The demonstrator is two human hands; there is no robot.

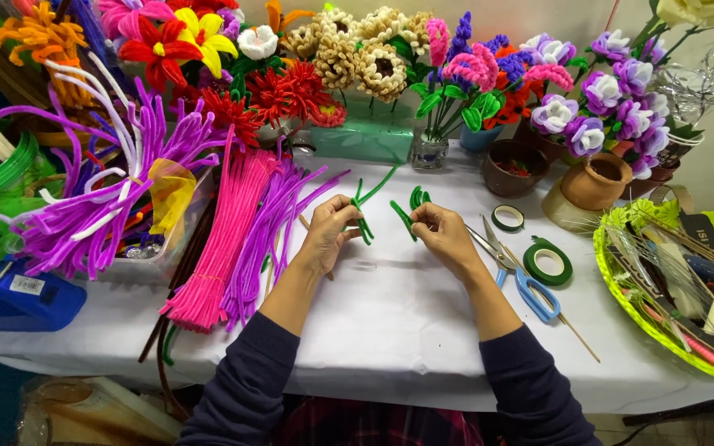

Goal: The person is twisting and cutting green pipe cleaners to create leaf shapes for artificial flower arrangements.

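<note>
My left hand [326, 231] is curled nearly closed, fingertips pinched on a bent green pipe cleaner [365, 206] whose free end rises up and away toward the flower vases. My right hand [444, 234] is likewise almost closed, thumb and fingers gripping a second green pipe cleaner piece [411, 211] folded into small loops above my knuckles. Both pieces sit over the white tablecloth [390, 322], near each other but not touching. Taking the scissors [516, 277] with blue handles as my landmark: they lie just right of my right hand, blades pointing toward it; two rolls of green floral tape [548, 263] rest just beyond and to the right of them, and a thin wooden stick [578, 337] lies near their handles on the side closer to me. Well to the left of the scissors, past my left hand, lie bundles of pink pipe cleaners [221, 248] and purple ones [270, 227]. Far behind the scissors stand finished pipe-cleaner flowers [373, 54] in many colours, and a brown clay pot [595, 182] sits behind and right.
</note>
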